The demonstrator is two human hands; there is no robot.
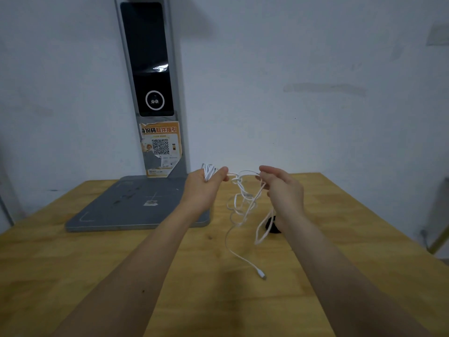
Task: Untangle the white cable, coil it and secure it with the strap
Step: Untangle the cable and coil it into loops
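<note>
My left hand (205,184) is raised above the wooden table (73,251) and grips a small bundle of loops of the white cable (239,210). A short stretch of cable runs across to my right hand (283,186), which pinches it between thumb and fingers. Between and below the hands the cable hangs in a tangle with a knot near the top. Its loose end with a plug (262,274) lies on the table. A black strap (272,226) lies on the table, partly hidden behind my right wrist.
A grey scanner stand (136,205) with a flat base sits on the table at the back left. Its upright column (151,69) carries a dark screen and an orange QR sticker. A white wall stands behind. The table's right edge falls away at the right.
</note>
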